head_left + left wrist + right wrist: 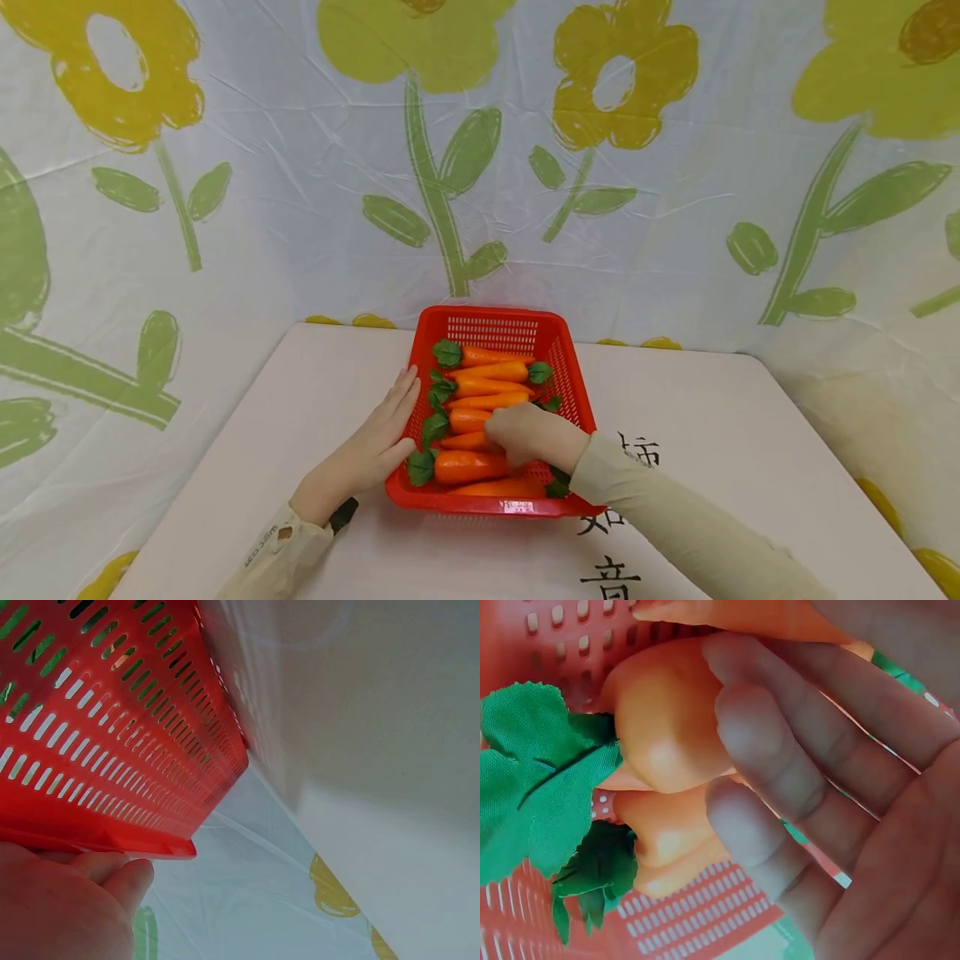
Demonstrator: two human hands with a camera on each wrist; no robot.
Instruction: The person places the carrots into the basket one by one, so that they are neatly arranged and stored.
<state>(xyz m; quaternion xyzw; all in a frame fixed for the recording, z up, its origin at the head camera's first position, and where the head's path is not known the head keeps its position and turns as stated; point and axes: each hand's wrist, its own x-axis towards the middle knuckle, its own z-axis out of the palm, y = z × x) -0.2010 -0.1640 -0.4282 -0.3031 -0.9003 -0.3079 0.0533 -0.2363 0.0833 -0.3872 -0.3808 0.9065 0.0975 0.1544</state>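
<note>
A red slotted plastic basket (495, 315) stands on the table and holds several orange toy carrots (491, 371) with green cloth leaves. My left hand (386, 425) lies flat with straight fingers against the basket's left wall (112, 750), its thumb at the rim. My right hand (521, 433) reaches into the basket from the near right. Its fingers (780, 750) curl round the thick end of a carrot (667, 727) in the middle of the pile. Green leaves (540, 772) stick out to the left of that carrot. Another carrot (667, 847) lies just below it.
The basket sits near the middle of a pale table (750, 433) with black printed characters (611, 575) at the near edge. A white cloth with yellow flowers and green stems (435, 192) hangs behind and at both sides.
</note>
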